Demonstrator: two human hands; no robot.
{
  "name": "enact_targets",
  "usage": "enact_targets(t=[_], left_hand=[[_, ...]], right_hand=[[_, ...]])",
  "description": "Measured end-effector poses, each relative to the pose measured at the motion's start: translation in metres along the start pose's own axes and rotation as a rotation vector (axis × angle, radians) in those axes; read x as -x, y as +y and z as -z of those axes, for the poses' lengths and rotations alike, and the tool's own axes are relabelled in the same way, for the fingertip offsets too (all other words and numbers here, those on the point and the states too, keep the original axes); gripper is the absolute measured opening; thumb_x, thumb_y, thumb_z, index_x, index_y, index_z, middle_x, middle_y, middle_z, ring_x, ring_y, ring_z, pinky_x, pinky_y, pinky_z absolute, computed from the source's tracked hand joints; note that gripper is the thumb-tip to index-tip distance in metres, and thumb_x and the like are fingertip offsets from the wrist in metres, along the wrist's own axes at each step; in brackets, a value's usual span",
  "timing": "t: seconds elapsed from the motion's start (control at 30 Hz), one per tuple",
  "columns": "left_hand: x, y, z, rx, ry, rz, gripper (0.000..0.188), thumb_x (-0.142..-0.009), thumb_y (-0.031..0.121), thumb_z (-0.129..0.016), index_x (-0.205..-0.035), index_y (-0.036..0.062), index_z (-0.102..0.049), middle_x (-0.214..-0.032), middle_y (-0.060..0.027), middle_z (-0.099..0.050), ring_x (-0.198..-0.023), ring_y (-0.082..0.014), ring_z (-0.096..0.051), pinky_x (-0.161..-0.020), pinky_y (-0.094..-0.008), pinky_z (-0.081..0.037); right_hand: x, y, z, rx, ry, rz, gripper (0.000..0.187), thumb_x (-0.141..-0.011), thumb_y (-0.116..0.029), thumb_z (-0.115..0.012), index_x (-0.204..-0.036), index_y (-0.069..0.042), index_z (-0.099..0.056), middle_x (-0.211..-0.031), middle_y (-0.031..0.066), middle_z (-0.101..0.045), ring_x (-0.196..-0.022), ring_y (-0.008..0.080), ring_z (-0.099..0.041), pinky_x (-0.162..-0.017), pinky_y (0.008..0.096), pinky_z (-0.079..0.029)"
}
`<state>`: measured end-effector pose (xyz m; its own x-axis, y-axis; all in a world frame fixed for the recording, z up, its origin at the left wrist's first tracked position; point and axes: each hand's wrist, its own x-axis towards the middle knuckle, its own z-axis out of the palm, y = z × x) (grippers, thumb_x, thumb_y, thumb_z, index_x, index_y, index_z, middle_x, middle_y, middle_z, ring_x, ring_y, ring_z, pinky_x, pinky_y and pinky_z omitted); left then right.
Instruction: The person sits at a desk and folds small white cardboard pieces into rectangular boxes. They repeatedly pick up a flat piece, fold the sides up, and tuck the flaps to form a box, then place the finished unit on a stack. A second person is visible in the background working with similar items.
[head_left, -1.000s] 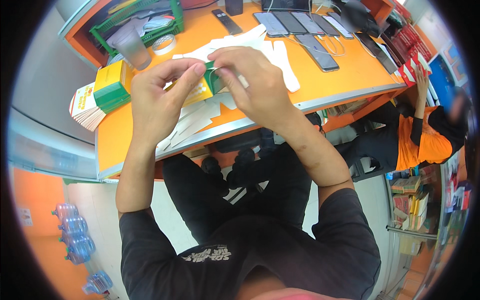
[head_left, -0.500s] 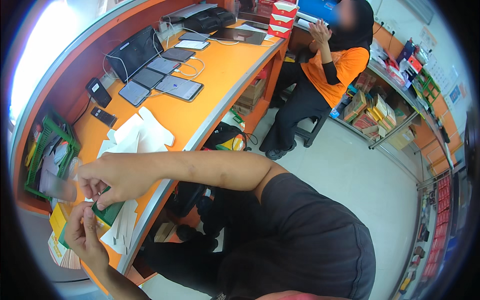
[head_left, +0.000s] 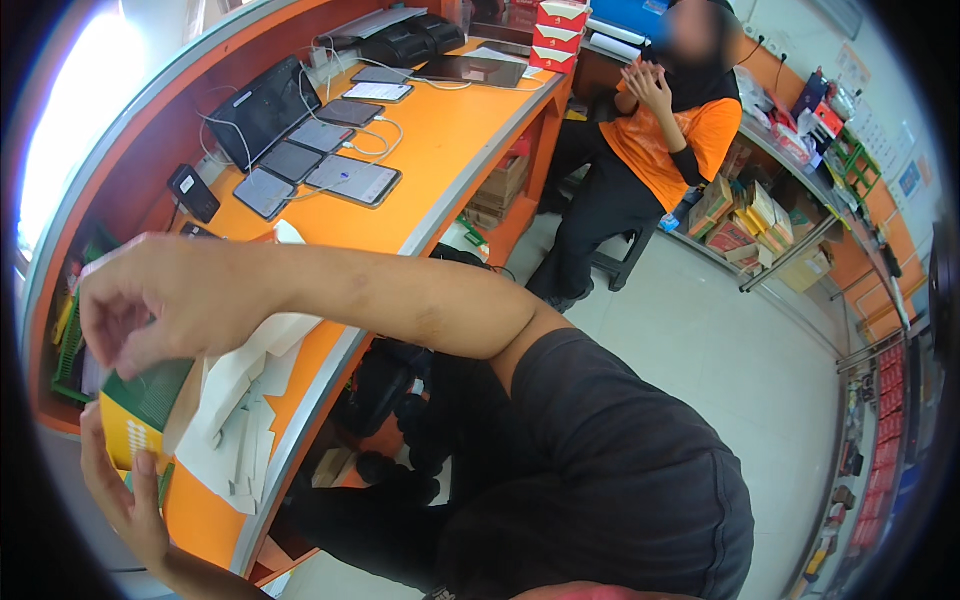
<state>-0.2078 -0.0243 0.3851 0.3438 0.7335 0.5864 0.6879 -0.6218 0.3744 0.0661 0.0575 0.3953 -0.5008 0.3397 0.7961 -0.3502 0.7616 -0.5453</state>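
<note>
A green and yellow cardboard box is held up at the left end of the orange counter. My right hand bends over its top edge, thumb and fingers curled in a pinch on the green part. From below, my left hand grips the yellow lower part between thumb and fingers. White cut paper or card pieces lie on the counter beside the box. My right hand and forearm hide part of the counter and the green basket behind them.
Several phones with white cables lie on the orange counter, near a dark tablet. A green basket stands at the left. Across the room, a person in an orange shirt sits with hands together. Red boxes are stacked at the far end.
Both hands have come nearer with the box, which now appears larger and more upright. My right hand rose to its top edge; my left moved lower. The view shifted slightly.
</note>
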Motion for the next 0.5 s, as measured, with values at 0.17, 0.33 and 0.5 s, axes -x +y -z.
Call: enact_targets(t=[0.17,0.33,0.5], left_hand=[[0.029,-0.008,0.034,0.312,-0.289,0.125,0.064,-0.089,0.029,-0.071,-0.137,-0.0051,-0.046,-0.125,-0.0125,-0.056,-0.112,-0.0192,-0.054,-0.1,-0.0352,-0.038],[0.04,-0.017,0.039,0.568,-0.206,-0.013,0.078,-0.08,0.039,-0.08,-0.134,-0.0068,-0.047,-0.12,-0.0109,-0.056,-0.108,-0.0175,-0.056,-0.094,-0.0301,-0.041],[0.033,0.081,0.001,0.56,-0.129,-0.196,0.061,-0.076,0.039,-0.084,-0.11,-0.0067,-0.061,-0.099,-0.0087,-0.063,-0.088,-0.0167,-0.061,-0.081,-0.028,-0.044]], right_hand=[[0.01,-0.035,0.02,-0.316,0.078,-0.066,0.018,-0.083,-0.004,-0.072,-0.098,-0.003,-0.06,-0.096,0.0063,-0.068,-0.092,0.016,-0.065,-0.083,0.0308,-0.053],[0.027,-0.081,0.029,-0.419,0.091,-0.154,0.016,-0.087,-0.005,-0.068,-0.1,-0.003,-0.058,-0.096,0.0048,-0.065,-0.092,0.0123,-0.061,-0.082,0.028,-0.049],[0.069,-0.131,0.018,-0.438,0.158,-0.123,0.022,-0.089,-0.005,-0.066,-0.106,-0.004,-0.052,-0.096,0.0028,-0.061,-0.092,0.0108,-0.058,-0.084,0.0272,-0.047]])
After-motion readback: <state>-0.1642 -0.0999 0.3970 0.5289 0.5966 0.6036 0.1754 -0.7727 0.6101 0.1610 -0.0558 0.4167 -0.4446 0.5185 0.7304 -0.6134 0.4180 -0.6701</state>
